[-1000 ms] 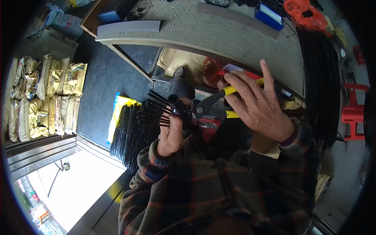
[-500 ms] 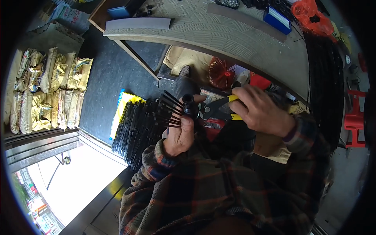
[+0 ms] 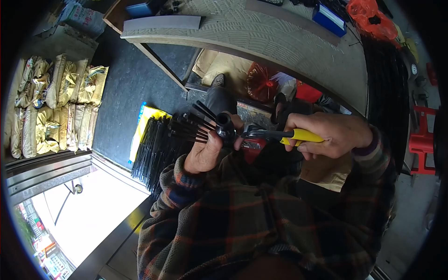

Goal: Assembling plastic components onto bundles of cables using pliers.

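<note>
My left hand [image 3: 204,153] is closed round a black tube-like part with a round open end [image 3: 224,120], which faces up toward me. Several thin black rods [image 3: 190,127] fan out from it to the left. In my right hand [image 3: 339,131] are pliers with yellow handles [image 3: 307,136], the handles squeezed together. Their dark jaws [image 3: 252,132] touch the right side of the black part, close to my left fingertips. What lies between the jaws is too small to make out.
A thick bundle of black rods [image 3: 151,144] lies on a yellow and white sheet at left. Ahead stands a grey-topped table [image 3: 224,35]. Wrapped packages [image 3: 60,109] are stacked at far left. A red stool [image 3: 422,140] is at far right, a red plastic bag [image 3: 371,21] at back right.
The pliers' handles, spread apart before, are now squeezed together. My right hand has moved slightly right and down and turned, bringing the pliers nearly level. The left hand has shifted slightly.
</note>
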### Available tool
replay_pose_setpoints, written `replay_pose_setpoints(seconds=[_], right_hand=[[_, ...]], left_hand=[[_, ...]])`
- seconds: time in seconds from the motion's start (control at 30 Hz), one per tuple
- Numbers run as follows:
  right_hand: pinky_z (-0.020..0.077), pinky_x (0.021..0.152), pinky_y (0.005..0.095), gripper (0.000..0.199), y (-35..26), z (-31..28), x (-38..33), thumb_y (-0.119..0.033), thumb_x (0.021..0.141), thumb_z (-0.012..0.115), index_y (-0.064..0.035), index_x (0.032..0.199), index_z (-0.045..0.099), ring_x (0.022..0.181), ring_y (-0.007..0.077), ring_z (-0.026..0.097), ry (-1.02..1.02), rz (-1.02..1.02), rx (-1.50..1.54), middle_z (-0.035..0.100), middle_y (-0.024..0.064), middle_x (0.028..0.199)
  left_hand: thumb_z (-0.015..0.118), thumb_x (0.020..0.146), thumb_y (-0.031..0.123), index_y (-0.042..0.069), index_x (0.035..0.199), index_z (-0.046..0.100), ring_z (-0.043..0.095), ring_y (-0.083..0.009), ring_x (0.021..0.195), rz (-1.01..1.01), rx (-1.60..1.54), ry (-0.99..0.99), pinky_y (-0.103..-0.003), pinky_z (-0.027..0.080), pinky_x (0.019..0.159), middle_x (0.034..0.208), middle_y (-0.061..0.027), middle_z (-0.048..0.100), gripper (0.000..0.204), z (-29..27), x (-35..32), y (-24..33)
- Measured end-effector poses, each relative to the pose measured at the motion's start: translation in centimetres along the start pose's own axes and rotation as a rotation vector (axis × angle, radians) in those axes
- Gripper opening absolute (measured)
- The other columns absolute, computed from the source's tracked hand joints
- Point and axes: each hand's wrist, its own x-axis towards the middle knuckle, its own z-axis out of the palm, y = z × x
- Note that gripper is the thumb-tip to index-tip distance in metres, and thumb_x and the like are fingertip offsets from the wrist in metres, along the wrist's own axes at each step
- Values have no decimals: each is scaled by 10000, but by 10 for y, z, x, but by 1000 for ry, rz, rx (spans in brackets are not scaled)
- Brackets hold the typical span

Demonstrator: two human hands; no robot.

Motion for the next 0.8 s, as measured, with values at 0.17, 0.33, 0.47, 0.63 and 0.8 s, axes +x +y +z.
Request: replay_pose_setpoints(seconds=[0.17,0.33,0.47,0.63,0.8], right_hand=[[466,582,264,177,0,-7,6,-4,832,511,-13,991,433,642,134,580,-31,-2,-125,586,70,826],[447,565,299,171,0,-12,14,-5,831,528,-20,974,436,615,141,570,-1,-107,-316,563,67,769],[448,585,327,175,5,-2,20,-18,823,539,-15,967,440,649,205,582,131,-4,-284,547,77,747],[452,623,389,259,40,-17,26,-164,818,600,-55,995,446,806,332,550,797,-125,-829,503,97,919],[408,757,443,353,88,-63,20,-365,786,600,-85,970,489,882,319,552,1152,317,-1024,495,89,993]], left_hand=[[286,810,697,18,903,487,466,-125,639,-10,3,-20,-252,380,613,715,-56,488,715,-5,1,-5],[240,828,692,0,910,520,468,-116,619,-1,130,61,-250,377,594,685,-44,489,751,-1,7,6],[219,866,652,-28,1024,551,472,-96,610,59,255,237,-245,372,582,650,-32,509,773,4,18,7],[248,941,502,-21,1197,475,473,-95,607,12,61,524,-243,381,589,654,-21,511,625,7,25,-26],[335,934,458,-21,944,550,464,-93,610,141,254,403,-241,374,601,645,-21,503,525,16,25,-26]])
